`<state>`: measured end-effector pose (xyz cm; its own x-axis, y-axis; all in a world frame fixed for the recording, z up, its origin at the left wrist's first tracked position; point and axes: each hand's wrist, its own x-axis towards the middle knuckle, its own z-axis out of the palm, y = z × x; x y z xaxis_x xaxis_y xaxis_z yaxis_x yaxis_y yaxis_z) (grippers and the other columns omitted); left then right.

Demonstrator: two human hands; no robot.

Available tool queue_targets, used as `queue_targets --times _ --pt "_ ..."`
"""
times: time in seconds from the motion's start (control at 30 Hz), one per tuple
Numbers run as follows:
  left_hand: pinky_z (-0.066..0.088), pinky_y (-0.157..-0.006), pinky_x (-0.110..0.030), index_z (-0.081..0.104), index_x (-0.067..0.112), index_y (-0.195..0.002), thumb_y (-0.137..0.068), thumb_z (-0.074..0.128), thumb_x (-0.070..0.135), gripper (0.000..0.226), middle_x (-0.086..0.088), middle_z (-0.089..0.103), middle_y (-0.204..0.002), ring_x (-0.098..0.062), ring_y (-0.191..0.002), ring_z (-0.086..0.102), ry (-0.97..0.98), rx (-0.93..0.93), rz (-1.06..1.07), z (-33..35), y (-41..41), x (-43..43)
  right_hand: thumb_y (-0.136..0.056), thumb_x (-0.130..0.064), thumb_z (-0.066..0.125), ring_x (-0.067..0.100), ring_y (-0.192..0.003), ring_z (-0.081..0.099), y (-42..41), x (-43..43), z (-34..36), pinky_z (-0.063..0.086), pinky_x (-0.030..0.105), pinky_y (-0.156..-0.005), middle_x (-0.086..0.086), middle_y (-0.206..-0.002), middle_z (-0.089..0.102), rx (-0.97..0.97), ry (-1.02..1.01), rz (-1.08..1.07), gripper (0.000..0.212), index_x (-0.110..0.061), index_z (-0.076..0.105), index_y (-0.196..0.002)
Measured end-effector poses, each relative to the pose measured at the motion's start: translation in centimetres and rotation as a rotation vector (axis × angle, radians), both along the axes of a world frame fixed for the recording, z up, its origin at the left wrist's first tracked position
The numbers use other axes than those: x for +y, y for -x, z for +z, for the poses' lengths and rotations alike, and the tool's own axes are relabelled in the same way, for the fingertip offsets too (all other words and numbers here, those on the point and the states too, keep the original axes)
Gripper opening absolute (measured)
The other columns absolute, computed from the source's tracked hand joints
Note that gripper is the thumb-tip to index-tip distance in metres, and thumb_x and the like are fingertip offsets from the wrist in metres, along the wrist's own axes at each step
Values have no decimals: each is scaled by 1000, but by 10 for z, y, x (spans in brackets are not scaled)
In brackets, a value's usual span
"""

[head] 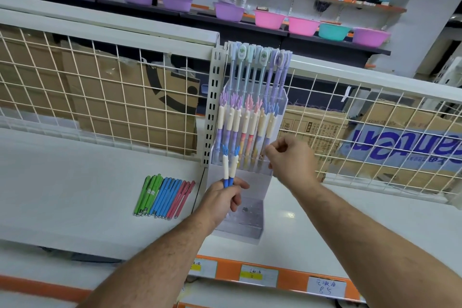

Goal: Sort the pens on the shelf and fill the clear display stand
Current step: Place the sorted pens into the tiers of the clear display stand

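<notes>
The left hand [222, 199] is curled round the lower barrels of two blue carrot-shaped pens [230, 166] and holds them upright just in front of the clear display stand [281, 107]. The right hand [287, 157] is at the stand's front right corner, fingers bent, thumb and forefinger tips drawn together against the pens there. Whether they pinch one or only touch it cannot be told. The stand sits on the white shelf [75, 182] beside a perforated upright post [212, 107]. It holds a row of carrot pens [240, 122] with purple, pink and blue tops, and behind them taller slim pens [260, 67] with flat pastel toppers whose print is too small to read. Left of the stand, flat on the shelf, loose pens lie side by side: green pens [148, 195] with a small white mark that cannot be read, then blue pens [166, 196], then pink pens [183, 197] nearest the stand. Below the stand, on the orange shelf-edge strip [225, 270], a white price tag [326, 287] carries handwriting ending in "85". Two yellow-banded tags [258, 275] to its left are too blurred to read. Right of the stand, behind the wire grid [100, 97], a cardboard box [405, 145] shows large blue letters upside down, and a nearer box [312, 130] has small black Chinese print. Above the stand, on a far shelf, stand purple, pink and teal basins [228, 11].
</notes>
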<state>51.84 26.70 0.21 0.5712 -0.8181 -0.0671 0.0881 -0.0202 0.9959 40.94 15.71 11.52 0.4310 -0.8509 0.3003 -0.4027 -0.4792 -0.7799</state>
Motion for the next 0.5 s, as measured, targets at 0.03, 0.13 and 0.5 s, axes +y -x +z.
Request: queue_targets --times 0.03,0.13,0.5 --pt "48 -60 -23 75 16 -96 -97 48 6 29 -6 57 -66 -19 -65 54 1 -2 -2 0 0 0 -88 -17 67 23 -66 69 1 5 -6 61 45 -66 0 -66 69 -1 -17 35 15 -17 65 -73" --pt "48 -61 -28 74 15 -89 -96 49 7 27 -7 59 -66 -19 -65 56 2 -4 -6 -1 0 1 -86 -16 71 24 -70 69 0 19 -24 57 37 -61 -1 -72 69 33 -102 218 6 -16 70 -80" --pt "50 -97 -37 72 11 -105 -92 49 -1 30 -6 77 -97 -22 -98 70 7 45 -61 -5 -1 -2 -90 -12 65 25 -68 72 -3 27 -29 56 40 -60 14 -74 70 -35 -104 255 13 -8 58 -80"
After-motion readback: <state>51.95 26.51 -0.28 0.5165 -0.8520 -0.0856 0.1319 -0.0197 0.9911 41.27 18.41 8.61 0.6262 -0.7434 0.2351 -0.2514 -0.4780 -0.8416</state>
